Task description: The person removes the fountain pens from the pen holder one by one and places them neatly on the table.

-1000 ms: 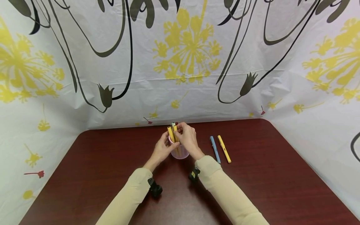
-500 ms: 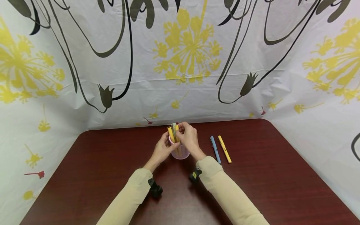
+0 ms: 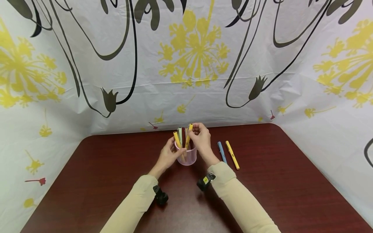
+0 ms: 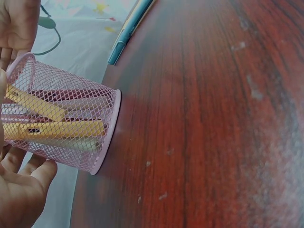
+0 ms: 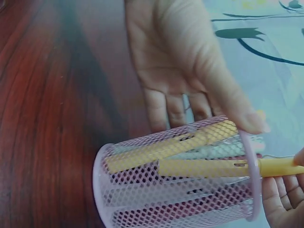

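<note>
A pink mesh pen cup [image 3: 190,158] stands upright near the table's back edge. My left hand [image 3: 167,155] grips its left side, thumb across the front and fingers round the far side. Between thumb and fingers, my right hand [image 3: 201,138] pinches a yellow pen [image 3: 188,137] near its top. That pen leans right; its lower end sits inside the cup, above the bottom, as the right wrist view shows through the mesh [image 5: 180,167]. Another yellow pen [image 3: 176,139], a pale green pen [image 3: 180,136] and a dark red one [image 3: 183,135] also stand in the cup.
Right of the cup, a blue pen [image 3: 222,151] and a yellow pen [image 3: 232,154] lie side by side on the dark red wooden table [image 3: 262,181]. A white patterned cloth [image 3: 163,71] hangs behind the table.
My right hand has shifted right and slightly up, drawing the yellow pen higher and tilting it rightward. The left hand and the cup have stayed nearly still.
</note>
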Action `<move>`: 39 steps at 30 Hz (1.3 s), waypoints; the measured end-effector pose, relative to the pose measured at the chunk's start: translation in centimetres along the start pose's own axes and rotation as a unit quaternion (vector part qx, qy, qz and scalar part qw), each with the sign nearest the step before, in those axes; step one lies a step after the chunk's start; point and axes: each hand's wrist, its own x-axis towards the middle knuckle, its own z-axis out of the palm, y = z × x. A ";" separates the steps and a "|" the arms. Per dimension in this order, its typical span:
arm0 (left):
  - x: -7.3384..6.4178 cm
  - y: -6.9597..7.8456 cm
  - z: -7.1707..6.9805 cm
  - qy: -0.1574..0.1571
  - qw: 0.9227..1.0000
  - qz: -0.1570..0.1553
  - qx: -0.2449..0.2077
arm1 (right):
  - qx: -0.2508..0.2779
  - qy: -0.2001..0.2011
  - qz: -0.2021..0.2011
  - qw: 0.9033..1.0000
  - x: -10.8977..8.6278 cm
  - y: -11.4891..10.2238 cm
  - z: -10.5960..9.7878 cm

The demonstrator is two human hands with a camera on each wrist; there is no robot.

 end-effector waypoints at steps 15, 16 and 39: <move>-0.1 0.0 0.1 0.007 1.000 0.001 0.010 | 0.272 0.037 0.056 0.960 0.9 -1.9 -2.2; -0.1 0.0 0.1 0.007 1.000 0.002 0.010 | 0.288 0.040 0.058 0.955 1.0 -2.0 -2.3; -0.1 0.0 0.2 0.007 1.000 0.019 0.012 | 0.288 0.066 0.069 0.953 1.6 -0.2 -7.2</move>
